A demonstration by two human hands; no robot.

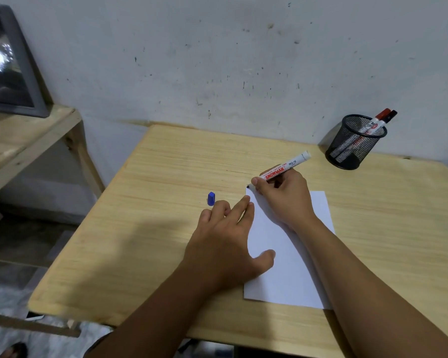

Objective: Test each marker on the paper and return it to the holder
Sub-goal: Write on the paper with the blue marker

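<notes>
My right hand grips a white uncapped marker, its dark tip touching the far left corner of a white sheet of paper. My left hand lies flat with fingers spread, pressing on the paper's left edge. A blue cap lies on the wooden table, just beyond my left fingertips. At the back right stands a black mesh holder with a red-capped marker and a black-capped marker leaning in it.
A stained grey wall rises right behind the table. To the left stands a wooden shelf with a grey framed screen on it. The floor shows below the table's left edge.
</notes>
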